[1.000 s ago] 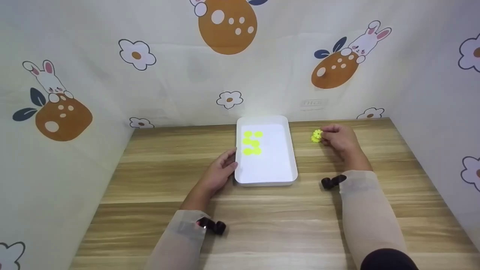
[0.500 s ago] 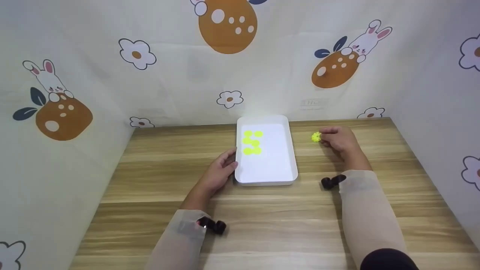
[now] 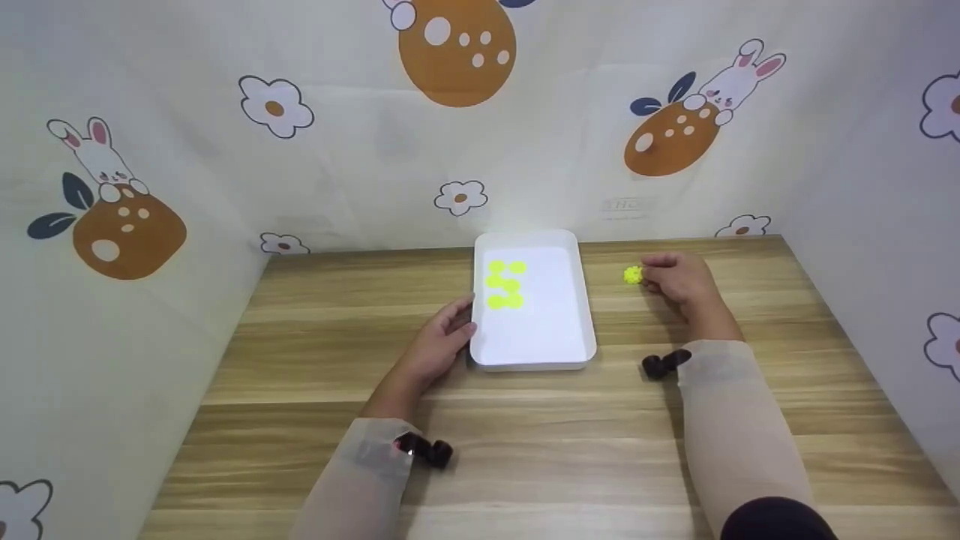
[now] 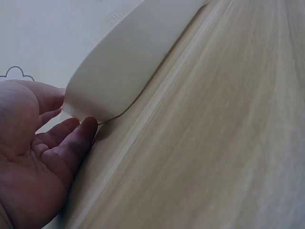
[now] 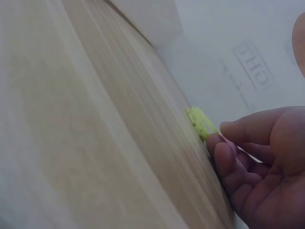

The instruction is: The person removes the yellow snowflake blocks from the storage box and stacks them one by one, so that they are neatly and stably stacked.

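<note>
In the head view, a white tray (image 3: pixel 551 319) lies on the wooden table, holding several bright yellow discs (image 3: pixel 510 286) toward its left side. My left hand (image 3: pixel 441 341) holds the tray at its left side. The left wrist view shows the curled fingers (image 4: pixel 78 140) against the tray's outer wall (image 4: pixel 114 71). To the right of the tray, my right hand (image 3: pixel 681 283) pinches a small toothed yellow disc (image 3: pixel 632 275) by its edge. In the right wrist view that yellow disc (image 5: pixel 200 123) is close to the tabletop, seemingly stacked with another; the fingers partly hide it.
A patterned cloth wall (image 3: pixel 360 172) with rabbits and flowers stands right behind the tray, and further walls close in both sides. The wooden table (image 3: pixel 570 450) stretches in front of the tray. Small black cameras (image 3: pixel 664 365) sit on both wrists.
The disc in my right hand has come down slightly onto the other yellow disc, so the two overlap as one clump. My left hand and the tray stay put.
</note>
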Tool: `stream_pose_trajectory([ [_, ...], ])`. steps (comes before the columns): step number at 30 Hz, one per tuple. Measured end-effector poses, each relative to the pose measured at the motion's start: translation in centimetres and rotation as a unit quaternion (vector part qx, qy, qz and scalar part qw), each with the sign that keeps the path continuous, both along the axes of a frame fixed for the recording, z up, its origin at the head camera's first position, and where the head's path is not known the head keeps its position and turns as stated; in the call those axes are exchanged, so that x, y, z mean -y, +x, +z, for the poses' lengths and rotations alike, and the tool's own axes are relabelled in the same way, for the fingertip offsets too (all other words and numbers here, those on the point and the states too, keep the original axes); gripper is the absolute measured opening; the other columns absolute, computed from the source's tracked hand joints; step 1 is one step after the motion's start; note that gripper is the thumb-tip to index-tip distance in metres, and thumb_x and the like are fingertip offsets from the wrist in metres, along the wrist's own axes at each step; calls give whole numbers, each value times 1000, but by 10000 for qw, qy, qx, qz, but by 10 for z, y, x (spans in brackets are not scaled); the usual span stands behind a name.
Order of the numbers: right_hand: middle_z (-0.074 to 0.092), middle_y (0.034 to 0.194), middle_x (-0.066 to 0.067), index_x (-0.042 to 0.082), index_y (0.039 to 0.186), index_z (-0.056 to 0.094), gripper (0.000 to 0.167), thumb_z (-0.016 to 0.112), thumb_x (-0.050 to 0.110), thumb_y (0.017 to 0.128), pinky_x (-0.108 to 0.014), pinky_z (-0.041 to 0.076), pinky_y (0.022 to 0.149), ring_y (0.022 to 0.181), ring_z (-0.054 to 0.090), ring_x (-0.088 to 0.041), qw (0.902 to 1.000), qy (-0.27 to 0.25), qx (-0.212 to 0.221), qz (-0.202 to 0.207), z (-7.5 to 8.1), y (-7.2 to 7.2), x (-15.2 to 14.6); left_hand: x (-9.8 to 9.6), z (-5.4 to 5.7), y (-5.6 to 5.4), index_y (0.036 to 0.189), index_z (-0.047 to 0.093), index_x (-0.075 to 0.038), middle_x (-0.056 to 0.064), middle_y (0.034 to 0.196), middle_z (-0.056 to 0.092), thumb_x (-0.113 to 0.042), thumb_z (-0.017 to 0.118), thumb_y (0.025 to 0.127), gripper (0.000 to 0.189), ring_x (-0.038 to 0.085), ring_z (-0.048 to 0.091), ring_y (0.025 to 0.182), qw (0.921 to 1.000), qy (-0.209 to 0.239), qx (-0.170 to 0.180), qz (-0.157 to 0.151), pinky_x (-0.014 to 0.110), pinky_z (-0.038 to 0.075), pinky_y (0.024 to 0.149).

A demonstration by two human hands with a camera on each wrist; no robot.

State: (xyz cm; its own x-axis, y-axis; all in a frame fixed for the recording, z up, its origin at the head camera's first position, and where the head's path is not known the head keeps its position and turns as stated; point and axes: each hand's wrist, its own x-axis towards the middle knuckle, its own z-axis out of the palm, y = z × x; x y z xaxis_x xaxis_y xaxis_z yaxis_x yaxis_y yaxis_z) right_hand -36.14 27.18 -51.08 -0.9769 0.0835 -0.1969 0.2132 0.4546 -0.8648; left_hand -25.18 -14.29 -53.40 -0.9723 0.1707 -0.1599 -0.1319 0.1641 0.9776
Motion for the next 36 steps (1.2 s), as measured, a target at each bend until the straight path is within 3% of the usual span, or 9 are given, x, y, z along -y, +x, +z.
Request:
stream_pose_trajectory([
  [6,68,116,-9,5,127,67,35,67,18,95,-24,61,76,86,68,-11,9992,-186,205,-297,2,1,3,0,-1,-1,154,39,-15,7,158,42,-14,56,102,54,24,39,148,9995,267,-142,-133,41,35,122],
  [12,67,119,-10,6,129,66,36,66,21,96,-25,61,77,89,67,-14,9986,-248,203,-420,4,2,3,-1,0,-1,154,39,-14,7,158,43,-14,56,102,54,22,39,148,9995,262,-130,-145,39,35,122],
  [17,64,123,-7,9,133,62,40,66,24,96,-33,59,89,99,64,-18,9952,-830,216,-470,9,2,6,-1,-2,-1,154,38,-12,9,159,41,-12,56,102,55,24,39,148,9992,335,-173,-163,41,35,122],
  [20,60,127,-7,12,135,60,41,67,25,97,-39,55,101,108,60,-20,9898,-1343,295,-385,17,3,11,-1,-2,0,154,38,-11,10,159,41,-11,55,102,55,26,38,148,9988,421,-187,-185,42,34,122],
  [25,57,127,-10,15,131,62,37,69,25,95,-45,49,109,116,56,-26,9828,-1832,201,-131,28,7,24,-1,-1,1,154,39,-15,7,159,41,-13,55,102,54,23,39,148,9992,370,-61,-118,41,35,122],
  [30,59,126,-9,19,127,64,37,72,32,93,-40,50,107,123,55,-33,9856,-1687,15,137,37,12,37,-1,-1,1,153,40,-16,7,159,42,-13,56,102,54,23,40,148,9997,218,-90,-65,41,35,122],
  [36,63,120,-10,17,124,68,37,74,32,91,-35,56,101,110,64,-28,9867,-1574,-254,317,45,16,47,0,1,1,153,38,-11,9,157,44,-12,55,102,54,23,41,147,9987,455,-216,-110,41,36,121],
])
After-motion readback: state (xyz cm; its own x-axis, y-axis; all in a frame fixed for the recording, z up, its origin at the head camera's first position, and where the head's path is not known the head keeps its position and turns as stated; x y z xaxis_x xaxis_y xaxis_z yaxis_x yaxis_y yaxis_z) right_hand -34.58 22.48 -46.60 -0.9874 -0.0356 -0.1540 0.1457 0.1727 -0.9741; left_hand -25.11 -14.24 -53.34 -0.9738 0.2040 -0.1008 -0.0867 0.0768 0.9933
